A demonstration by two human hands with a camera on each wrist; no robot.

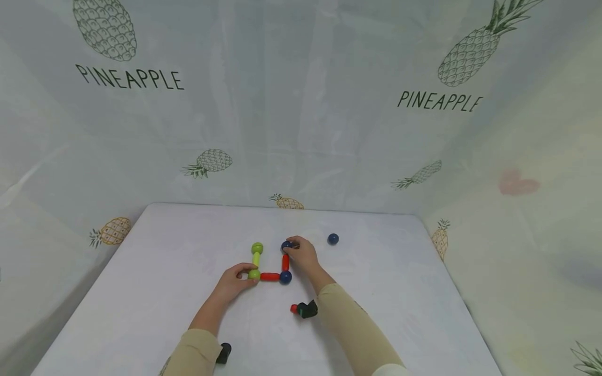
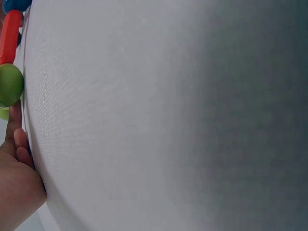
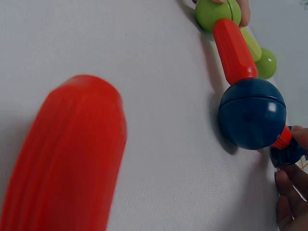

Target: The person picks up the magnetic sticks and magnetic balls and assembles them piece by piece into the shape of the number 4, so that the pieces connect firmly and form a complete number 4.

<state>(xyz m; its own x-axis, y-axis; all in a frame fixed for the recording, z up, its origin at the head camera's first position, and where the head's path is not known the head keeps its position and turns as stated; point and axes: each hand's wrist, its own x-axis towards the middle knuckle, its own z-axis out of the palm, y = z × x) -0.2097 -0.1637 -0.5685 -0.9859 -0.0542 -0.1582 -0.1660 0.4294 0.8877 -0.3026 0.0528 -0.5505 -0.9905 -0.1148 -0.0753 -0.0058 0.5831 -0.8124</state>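
On the white table, red and light green rods and balls form a three-sided shape. My left hand (image 1: 232,282) pinches the near green ball (image 1: 254,274) between fingers and thumb. From it a light green rod (image 1: 256,259) runs to a far green ball (image 1: 257,248), and a red rod (image 1: 270,277) runs to a blue ball (image 1: 285,277). Another red rod (image 1: 286,262) joins that ball to a far blue ball (image 1: 286,245), which my right hand (image 1: 304,256) pinches. In the left wrist view only part of the left hand (image 2: 17,178) shows.
A loose blue ball (image 1: 333,239) lies beyond the right hand. Close to the right wrist camera is a large red rod (image 3: 72,154); in the head view a small red end (image 1: 293,308) shows beside a dark object near the right forearm. Pineapple-printed sheets surround the table (image 1: 188,235).
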